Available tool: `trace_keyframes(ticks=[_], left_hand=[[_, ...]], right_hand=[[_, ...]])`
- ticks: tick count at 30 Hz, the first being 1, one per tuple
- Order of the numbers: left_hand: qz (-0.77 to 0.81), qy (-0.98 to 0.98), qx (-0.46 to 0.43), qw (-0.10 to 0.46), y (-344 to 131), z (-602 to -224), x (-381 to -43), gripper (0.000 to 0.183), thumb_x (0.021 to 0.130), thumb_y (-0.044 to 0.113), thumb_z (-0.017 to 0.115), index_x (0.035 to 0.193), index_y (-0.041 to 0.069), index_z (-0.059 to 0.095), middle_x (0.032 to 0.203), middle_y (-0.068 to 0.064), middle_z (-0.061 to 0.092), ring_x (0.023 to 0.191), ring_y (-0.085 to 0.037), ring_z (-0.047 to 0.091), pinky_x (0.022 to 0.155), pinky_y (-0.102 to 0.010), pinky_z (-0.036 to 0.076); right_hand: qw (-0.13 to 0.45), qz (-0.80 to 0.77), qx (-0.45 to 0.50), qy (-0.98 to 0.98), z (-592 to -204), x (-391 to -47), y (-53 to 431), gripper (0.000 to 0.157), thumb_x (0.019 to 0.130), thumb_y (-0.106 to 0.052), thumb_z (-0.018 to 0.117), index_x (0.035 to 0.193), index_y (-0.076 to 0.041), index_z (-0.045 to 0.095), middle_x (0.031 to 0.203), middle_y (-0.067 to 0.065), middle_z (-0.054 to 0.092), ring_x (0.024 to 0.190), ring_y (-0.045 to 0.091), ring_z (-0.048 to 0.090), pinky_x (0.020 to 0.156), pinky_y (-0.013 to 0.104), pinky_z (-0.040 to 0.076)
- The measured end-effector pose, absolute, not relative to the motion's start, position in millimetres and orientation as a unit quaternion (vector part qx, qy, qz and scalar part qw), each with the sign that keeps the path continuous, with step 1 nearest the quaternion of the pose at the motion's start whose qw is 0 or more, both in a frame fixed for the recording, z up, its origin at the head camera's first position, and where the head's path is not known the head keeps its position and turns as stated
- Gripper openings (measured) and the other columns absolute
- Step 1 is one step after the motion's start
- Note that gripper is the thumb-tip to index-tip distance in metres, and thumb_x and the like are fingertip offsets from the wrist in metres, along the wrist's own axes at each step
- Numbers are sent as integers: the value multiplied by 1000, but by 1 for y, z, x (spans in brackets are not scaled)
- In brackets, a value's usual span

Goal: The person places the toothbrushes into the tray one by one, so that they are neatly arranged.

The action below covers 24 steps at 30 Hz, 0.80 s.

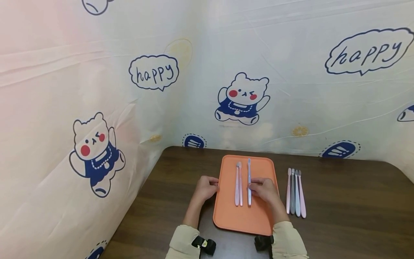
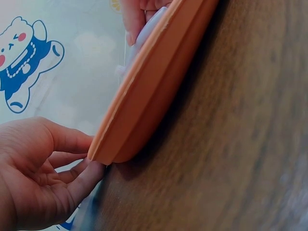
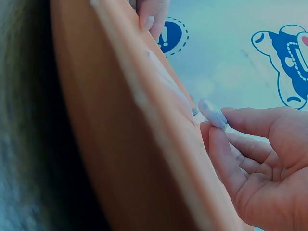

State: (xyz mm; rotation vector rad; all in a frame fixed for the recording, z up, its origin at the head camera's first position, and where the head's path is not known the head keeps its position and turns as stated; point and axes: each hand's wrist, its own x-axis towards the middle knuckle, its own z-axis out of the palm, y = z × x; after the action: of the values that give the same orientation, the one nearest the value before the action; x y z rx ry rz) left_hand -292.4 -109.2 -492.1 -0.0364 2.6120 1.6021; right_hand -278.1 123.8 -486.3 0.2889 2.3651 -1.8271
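An orange tray (image 1: 228,217) lies on the table with two pink toothbrushes (image 1: 238,185) side by side on it. My left hand (image 1: 206,188) is at the tray's left edge; in the left wrist view, its thumb and fingers (image 2: 72,139) pinch the rim. Over the tray, my right hand (image 1: 266,189) pinches a light blue toothbrush (image 1: 249,199) between thumb and fingertips, to the right of the pink pair. Its bristle end points away from me. In the right wrist view the handle end of this toothbrush (image 3: 213,114) shows between the fingertips.
Right of the tray, several toothbrushes (image 1: 295,194), pink, grey and light blue, lie in a row on the dark wooden table (image 1: 343,201). A pale printed cloth (image 1: 200,108) hangs behind the table and along its left side.
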Motion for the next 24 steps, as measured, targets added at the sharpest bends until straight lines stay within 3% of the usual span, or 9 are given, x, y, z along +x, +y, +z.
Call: trace_keyframes(ticks=[24], left_hand=[[523,852,-7,40,-109,-491,-291,27,82,-5,68,108,-7,75,96,-18,74,83,-17,67,70,-29,57]], right_hand=[[57,-616,62,783,-487,-275,113,34,92,1,63,121,17,64,109,29,73,88,18,73,77,32,63]])
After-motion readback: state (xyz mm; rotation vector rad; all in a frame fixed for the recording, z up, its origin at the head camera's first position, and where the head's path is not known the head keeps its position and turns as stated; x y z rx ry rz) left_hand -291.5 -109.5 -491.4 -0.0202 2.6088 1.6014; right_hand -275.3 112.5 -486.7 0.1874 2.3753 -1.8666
